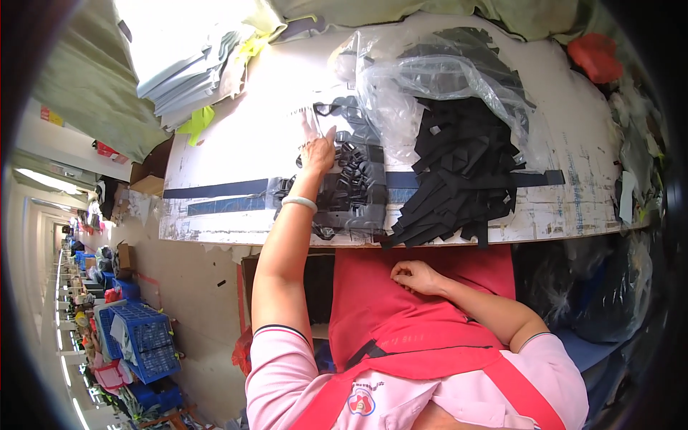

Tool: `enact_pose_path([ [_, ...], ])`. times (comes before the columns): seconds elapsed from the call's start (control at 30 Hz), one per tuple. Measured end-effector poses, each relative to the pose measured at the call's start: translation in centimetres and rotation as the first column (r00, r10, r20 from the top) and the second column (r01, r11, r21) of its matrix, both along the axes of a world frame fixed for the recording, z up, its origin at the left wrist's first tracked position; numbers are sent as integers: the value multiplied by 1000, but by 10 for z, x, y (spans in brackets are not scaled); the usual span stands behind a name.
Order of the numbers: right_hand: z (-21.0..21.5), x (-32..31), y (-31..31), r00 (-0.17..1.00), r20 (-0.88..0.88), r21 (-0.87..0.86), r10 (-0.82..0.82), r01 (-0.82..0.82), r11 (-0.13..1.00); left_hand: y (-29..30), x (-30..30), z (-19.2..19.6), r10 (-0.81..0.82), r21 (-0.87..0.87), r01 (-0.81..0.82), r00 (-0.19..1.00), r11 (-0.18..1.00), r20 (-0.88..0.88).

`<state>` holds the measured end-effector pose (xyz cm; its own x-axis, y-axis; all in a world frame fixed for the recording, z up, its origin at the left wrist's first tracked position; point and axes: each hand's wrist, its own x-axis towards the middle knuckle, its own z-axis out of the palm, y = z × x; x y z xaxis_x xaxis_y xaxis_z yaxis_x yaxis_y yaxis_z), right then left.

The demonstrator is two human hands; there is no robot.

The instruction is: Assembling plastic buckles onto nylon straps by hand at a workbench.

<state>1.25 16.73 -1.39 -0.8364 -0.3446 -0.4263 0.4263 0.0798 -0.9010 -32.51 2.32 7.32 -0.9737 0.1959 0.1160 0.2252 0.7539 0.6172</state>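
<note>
My left hand (316, 149), with a pale bangle on its wrist, reaches over the table with its fingers stretched out and apart. It rests at the left side of a clear plastic bag of black plastic buckles (351, 175). A pile of cut black webbing straps (459, 165) lies to the right of the buckles, its far part under a crumpled clear plastic bag (401, 79). My right hand (417, 277) stays low in front of the red apron (423, 322), just off the table's near edge. Its fingers are curled in, and nothing shows in them.
Dark tape strips (215, 189) run across the worn white table (580, 208). At the far left stands a stack of grey fabric pieces (190, 82), with yellow-green scraps (197, 125) beside it. A red bundle (595, 57) sits far right. Blue crates (147, 344) stand on the floor at left.
</note>
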Motion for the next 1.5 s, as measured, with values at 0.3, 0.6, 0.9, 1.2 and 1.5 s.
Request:
enact_pose_path([
  [0.3,-22,-12,5,1000,13,6,-5,5,1000,-18,39,59,-104,54,170,794,984,-599],
  [0.6,-31,-14,8,997,69,-8,-19,20,1000,-15,30,41,-168,95,211,926,973,-337],
  [0.9,-40,-11,4,999,-4,69,-33,33,997,36,8,9,-325,-135,314,943,940,-69],
  [1.2,-43,-12,11,998,12,98,-55,53,994,23,34,16,-364,-224,321,912,920,-188],
  [1.5,-38,-6,10,997,-3,93,-73,73,993,-42,36,26,-181,773,-343,847,534,501],
])
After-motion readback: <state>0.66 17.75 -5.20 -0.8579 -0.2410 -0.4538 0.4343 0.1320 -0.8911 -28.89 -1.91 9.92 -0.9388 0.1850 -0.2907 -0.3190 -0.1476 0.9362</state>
